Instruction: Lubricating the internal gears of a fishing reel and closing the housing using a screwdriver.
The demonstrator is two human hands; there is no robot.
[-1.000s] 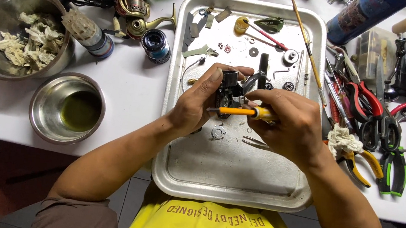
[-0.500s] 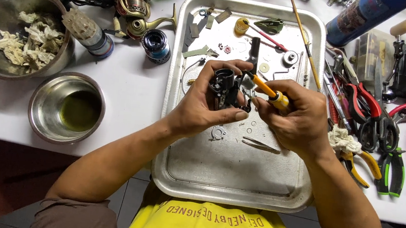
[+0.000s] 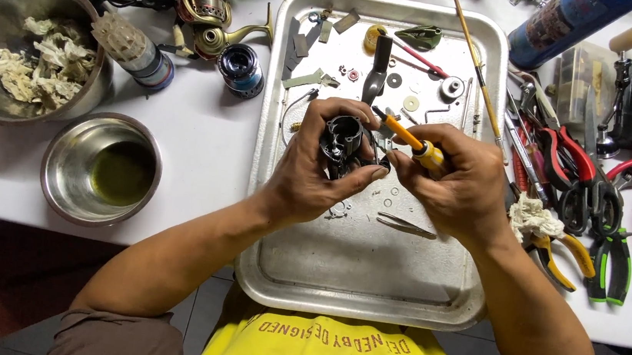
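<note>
Over the middle of the metal tray (image 3: 283,275), our left hand (image 3: 309,169) is wrapped closed round a black reel body (image 3: 341,143), while our right hand (image 3: 451,179) pinches a small yellow-handled screwdriver (image 3: 412,142) aimed at it. We judge the body rigid, light and probably greasy, best held by its outer shell. The screwdriver's tip and the body's underside are hidden behind our fingers.

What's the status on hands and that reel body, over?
Left hand grips black reel body. Right hand holds yellow screwdriver, tip at body. Loose washers beneath.
</note>
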